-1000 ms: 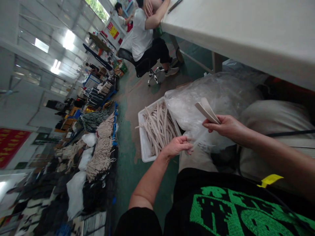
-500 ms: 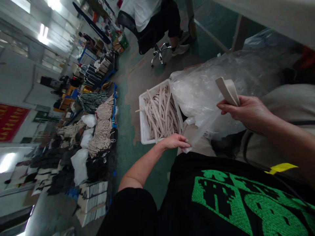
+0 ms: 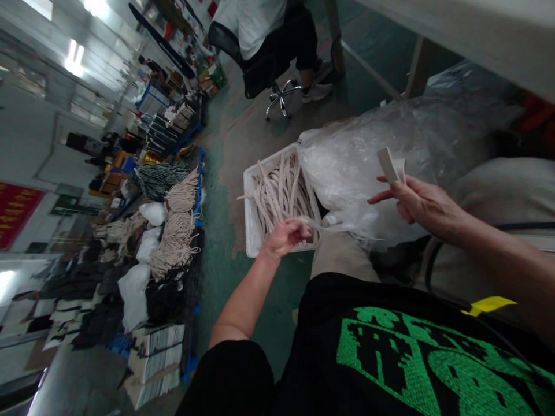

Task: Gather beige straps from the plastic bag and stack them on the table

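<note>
My left hand (image 3: pixel 284 236) is closed on the edge of a clear plastic bag (image 3: pixel 364 167), pulling it taut over the near rim of a white plastic bin (image 3: pixel 250 228). The bin stands on the floor and holds several beige strips (image 3: pixel 280 193). My right hand (image 3: pixel 422 202) grips a folded bundle of beige strips (image 3: pixel 390 166) in front of the bag, with the index finger stretched out to the left. My knee in beige trousers (image 3: pixel 342 254) lies between the two hands.
A white table (image 3: pixel 477 34) runs along the top right. A person sits on an office chair (image 3: pixel 260 63) at the far end. Bundles of cords (image 3: pixel 177 231), bags and stacked goods crowd the left side. Green floor (image 3: pixel 225 277) lies beside the bin.
My left hand has risen from my knee to the bin's rim and closed on the bag's edge. My right hand with the bundle has dropped slightly and its index finger has stretched out.
</note>
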`<state>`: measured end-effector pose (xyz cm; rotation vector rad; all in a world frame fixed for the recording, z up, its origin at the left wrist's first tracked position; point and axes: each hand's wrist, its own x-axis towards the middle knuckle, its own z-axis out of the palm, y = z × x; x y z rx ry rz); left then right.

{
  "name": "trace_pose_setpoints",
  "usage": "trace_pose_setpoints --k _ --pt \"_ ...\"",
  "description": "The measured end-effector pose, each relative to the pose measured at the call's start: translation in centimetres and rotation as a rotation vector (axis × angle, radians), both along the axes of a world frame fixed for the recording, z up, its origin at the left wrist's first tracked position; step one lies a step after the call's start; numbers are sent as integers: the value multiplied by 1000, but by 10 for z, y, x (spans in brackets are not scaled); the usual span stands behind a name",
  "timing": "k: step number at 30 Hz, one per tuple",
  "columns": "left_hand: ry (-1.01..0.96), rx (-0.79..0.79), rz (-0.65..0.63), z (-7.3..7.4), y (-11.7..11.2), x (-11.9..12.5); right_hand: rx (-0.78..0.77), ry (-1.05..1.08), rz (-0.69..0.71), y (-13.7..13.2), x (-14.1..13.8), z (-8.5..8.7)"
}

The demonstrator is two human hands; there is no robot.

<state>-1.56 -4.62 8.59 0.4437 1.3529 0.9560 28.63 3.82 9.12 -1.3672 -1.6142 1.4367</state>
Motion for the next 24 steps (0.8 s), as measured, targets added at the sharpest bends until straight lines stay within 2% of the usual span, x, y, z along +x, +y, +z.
trace_pose_setpoints --k 2,4,6,7,9,11,12,15,17,18,20,24 --pt "-4 196 383 30 19 -36 -3 88 56 -2 1 3" --pt "-57 401 634 68 34 -77 -16 157 83 -5 1 6" --pt "-120 629 824 104 43 -110 -53 184 99 -7 -1 10" --pt "-134 721 899 117 44 -120 -77 192 102 -8 -2 12" --pt "-142 806 1005 129 43 -121 -118 219 97 -9 -4 13" --pt "-147 725 1043 117 39 -98 -140 246 91 -10 -6 13" --pt "-159 625 1040 103 37 -80 -146 254 87 -11 -6 13" --pt "-267 265 936 48 33 -17 -207 230 98 -14 -7 14" --pt "-312 187 870 16 30 17 -287 201 131 -16 -7 16" --pt "-325 166 855 5 29 29 -319 191 156 -17 -8 16" --pt "-336 151 839 -8 29 46 -346 177 213 -19 -11 15" --pt "-334 117 802 -9 31 62 -310 143 291 -21 -20 3"
